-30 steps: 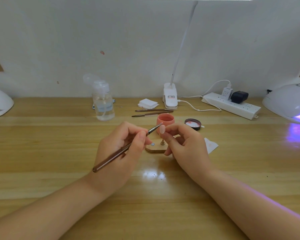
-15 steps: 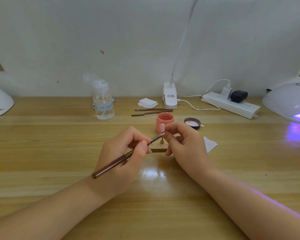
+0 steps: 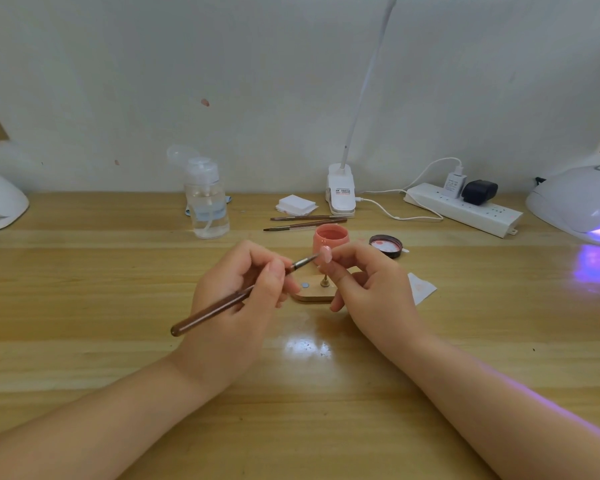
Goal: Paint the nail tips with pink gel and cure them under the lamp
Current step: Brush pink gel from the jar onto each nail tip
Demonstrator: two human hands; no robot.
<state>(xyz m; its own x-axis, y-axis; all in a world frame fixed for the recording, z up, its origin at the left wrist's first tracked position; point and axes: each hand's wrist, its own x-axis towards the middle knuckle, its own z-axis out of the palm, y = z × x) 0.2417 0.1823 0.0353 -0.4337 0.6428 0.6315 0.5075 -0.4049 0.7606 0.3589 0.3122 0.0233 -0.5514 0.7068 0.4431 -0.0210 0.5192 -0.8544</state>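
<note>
2 hands are busy: your left hand [image 3: 238,299] pinches the brush [image 3: 236,299], and your right hand [image 3: 364,285] pinches 1 nail tip [image 3: 325,254] just above the wooden stand [image 3: 314,293]. Keep the tip still and stroke softly, so the pink goes on thin and even. On the counter [image 3: 118,306] I count 1 open pink gel jar [image 3: 330,239], 1 lid [image 3: 386,244], 2 spare brushes [image 3: 305,223] and 1 glowing lamp [image 3: 582,202].

A pale pink nail tip [image 3: 325,254] sat at frame centre, the brown brush [image 3: 236,298] slanting up to it from lower left. Behind stood the open pink gel jar [image 3: 330,238]; the lamp [image 3: 581,202] glowed purple at right edge.
</note>
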